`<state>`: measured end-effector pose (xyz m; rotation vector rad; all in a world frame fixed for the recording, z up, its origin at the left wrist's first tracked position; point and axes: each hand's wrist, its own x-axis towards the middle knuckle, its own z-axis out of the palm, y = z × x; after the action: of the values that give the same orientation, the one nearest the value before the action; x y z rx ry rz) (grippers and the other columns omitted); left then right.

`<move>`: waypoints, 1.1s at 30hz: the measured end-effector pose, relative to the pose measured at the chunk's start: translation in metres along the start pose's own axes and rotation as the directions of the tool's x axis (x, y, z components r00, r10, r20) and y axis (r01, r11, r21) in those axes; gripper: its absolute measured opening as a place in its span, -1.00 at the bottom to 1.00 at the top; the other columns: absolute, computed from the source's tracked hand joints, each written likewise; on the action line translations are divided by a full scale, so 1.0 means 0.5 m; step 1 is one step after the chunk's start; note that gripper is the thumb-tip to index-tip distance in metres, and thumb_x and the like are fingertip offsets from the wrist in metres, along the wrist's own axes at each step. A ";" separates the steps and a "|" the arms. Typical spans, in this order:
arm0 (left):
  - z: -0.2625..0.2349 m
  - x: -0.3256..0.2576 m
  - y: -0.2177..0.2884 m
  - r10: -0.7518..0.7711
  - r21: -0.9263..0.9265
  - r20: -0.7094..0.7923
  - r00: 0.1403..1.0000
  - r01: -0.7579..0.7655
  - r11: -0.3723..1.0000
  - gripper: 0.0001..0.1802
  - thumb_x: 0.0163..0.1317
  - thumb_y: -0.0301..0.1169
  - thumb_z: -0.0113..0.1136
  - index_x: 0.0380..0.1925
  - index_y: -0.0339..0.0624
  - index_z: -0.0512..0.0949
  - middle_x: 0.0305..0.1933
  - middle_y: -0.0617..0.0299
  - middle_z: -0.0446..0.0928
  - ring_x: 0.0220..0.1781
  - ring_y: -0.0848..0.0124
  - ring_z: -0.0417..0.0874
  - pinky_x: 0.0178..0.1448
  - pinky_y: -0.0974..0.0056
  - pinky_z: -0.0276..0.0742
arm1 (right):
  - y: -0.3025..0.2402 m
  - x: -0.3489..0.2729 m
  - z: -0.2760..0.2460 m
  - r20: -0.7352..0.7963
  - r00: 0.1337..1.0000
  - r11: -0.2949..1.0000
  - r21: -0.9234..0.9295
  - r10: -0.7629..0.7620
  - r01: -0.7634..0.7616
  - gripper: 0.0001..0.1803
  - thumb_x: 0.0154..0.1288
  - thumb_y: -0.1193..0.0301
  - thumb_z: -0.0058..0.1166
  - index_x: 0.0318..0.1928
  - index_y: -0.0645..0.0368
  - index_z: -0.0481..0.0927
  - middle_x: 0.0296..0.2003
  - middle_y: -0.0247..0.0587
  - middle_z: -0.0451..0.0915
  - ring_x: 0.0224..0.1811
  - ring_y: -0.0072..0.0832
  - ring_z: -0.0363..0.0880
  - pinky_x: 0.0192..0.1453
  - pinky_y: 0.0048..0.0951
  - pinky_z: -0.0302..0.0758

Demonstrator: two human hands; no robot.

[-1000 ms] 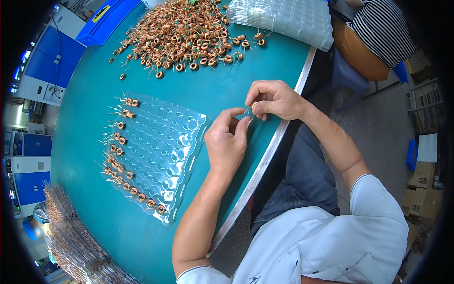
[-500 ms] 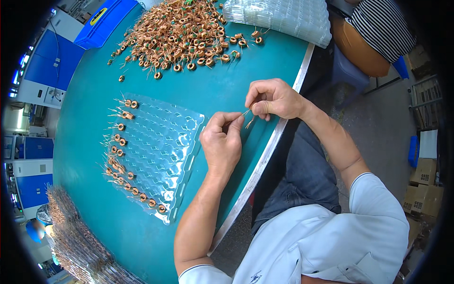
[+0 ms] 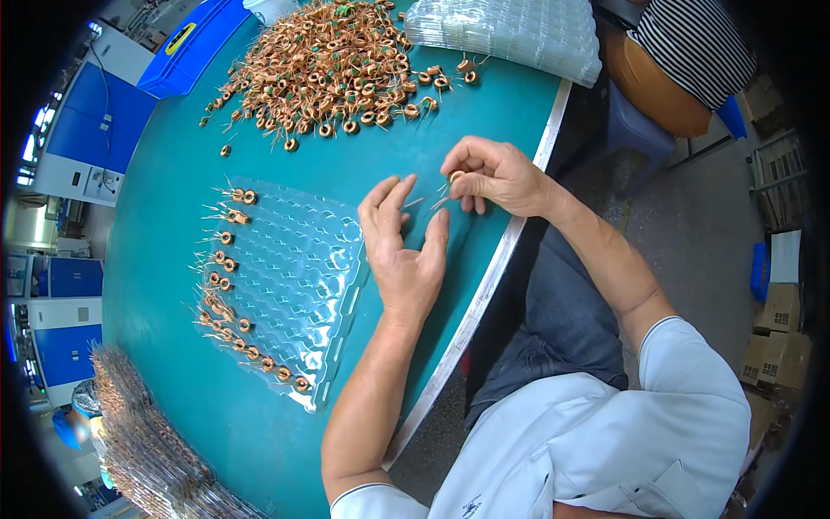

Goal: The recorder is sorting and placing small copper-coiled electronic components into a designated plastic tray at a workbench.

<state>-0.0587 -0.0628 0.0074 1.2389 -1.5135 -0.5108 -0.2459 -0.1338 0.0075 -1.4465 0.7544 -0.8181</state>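
Observation:
Between thumb and fingers, my right hand (image 3: pixel 497 177) pinches a small copper-wound ring coil (image 3: pixel 456 176), whose wire leads point down and left toward my other hand. My left hand (image 3: pixel 402 242) is open, thumb and fingers spread apart, close to those leads. A clear plastic blister tray (image 3: pixel 290 259) lies on the green table, left of my left hand. Copper ring coils (image 3: pixel 226 237) sit along the tray's left and near edges, with leads sticking out over its left side.
A big heap of copper coils (image 3: pixel 324 73) covers the far part of the table (image 3: pixel 173 259). Beside it is a stack of clear trays (image 3: pixel 510 35). A blue bin (image 3: pixel 186 48) stands far left; filled trays (image 3: pixel 147 432) are piled near left. Another person (image 3: pixel 666 69) sits at far right.
My left thumb and fingers have come apart and let go of the coil's leads. The coil stays in my right hand, which has shifted slightly away from me.

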 end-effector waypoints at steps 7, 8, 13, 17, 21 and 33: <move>0.007 -0.006 -0.018 0.035 -0.042 0.011 0.999 -0.034 0.999 -0.82 0.11 -0.54 0.41 -0.25 -0.20 0.68 -0.13 0.09 0.59 -0.11 0.26 0.63 -0.06 0.26 0.54 | 0.003 -0.007 -0.001 0.032 0.999 0.995 -0.103 0.003 0.001 -0.76 0.37 0.44 0.18 -0.03 0.28 0.54 -0.37 -0.29 0.64 -0.44 -0.64 0.65 -0.47 -0.65 0.58; 0.009 -0.006 -0.017 0.037 -0.044 0.013 0.999 -0.036 0.998 -0.82 0.11 -0.54 0.41 -0.25 -0.20 0.68 -0.13 0.09 0.59 -0.11 0.26 0.63 -0.06 0.26 0.54 | 0.003 -0.009 -0.003 0.034 0.999 0.993 -0.120 0.016 -0.012 -0.76 0.36 0.45 0.20 -0.03 0.29 0.55 -0.38 -0.29 0.64 -0.45 -0.64 0.65 -0.46 -0.64 0.58; 0.011 -0.006 -0.021 0.028 -0.116 -0.027 0.999 -0.031 0.993 -0.85 0.14 -0.57 0.38 -0.26 -0.20 0.69 -0.20 0.14 0.61 -0.18 0.33 0.64 -0.16 0.32 0.55 | -0.004 -0.015 0.006 0.034 0.997 0.989 -0.128 -0.067 0.071 -0.68 0.28 0.34 0.31 -0.08 0.28 0.57 -0.47 -0.30 0.62 -0.51 -0.64 0.62 -0.47 -0.61 0.56; 0.015 -0.008 -0.004 0.021 -0.112 0.000 1.000 -0.021 0.994 -0.85 0.18 -0.58 0.35 -0.23 -0.24 0.69 -0.17 0.12 0.60 -0.11 0.37 0.62 -0.09 0.36 0.57 | -0.007 -0.019 -0.004 0.046 0.998 0.971 -0.237 -0.032 0.042 -0.70 0.22 0.37 0.36 -0.15 0.28 0.59 -0.54 -0.34 0.60 -0.54 -0.68 0.58 -0.49 -0.61 0.49; 0.012 -0.006 -0.008 0.197 0.023 -0.045 0.979 -0.196 0.980 -0.85 0.12 -0.60 0.39 -0.29 -0.20 0.70 -0.25 0.15 0.60 -0.30 0.37 0.61 -0.26 0.36 0.54 | -0.008 -0.017 -0.004 0.066 0.996 0.946 -0.317 -0.051 0.070 -0.72 0.16 0.41 0.40 -0.21 0.27 0.60 -0.56 -0.35 0.59 -0.54 -0.69 0.54 -0.48 -0.59 0.44; 0.004 -0.011 -0.012 -0.338 -0.399 0.123 0.933 0.358 0.844 -0.86 0.32 -0.45 0.29 -0.21 -0.30 0.61 -0.33 0.33 0.57 -0.37 0.65 0.48 -0.33 0.49 0.41 | -0.004 -0.036 0.009 0.033 0.937 0.811 -0.491 -0.349 0.319 -0.68 0.08 0.49 0.45 -0.23 0.25 0.55 -0.43 -0.32 0.61 -0.44 -0.70 0.58 -0.37 -0.62 0.51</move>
<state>-0.0585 -0.0607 -0.0010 1.1651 -1.1331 -1.0555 -0.2517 -0.1161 0.0085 -2.0650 0.7979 -0.9841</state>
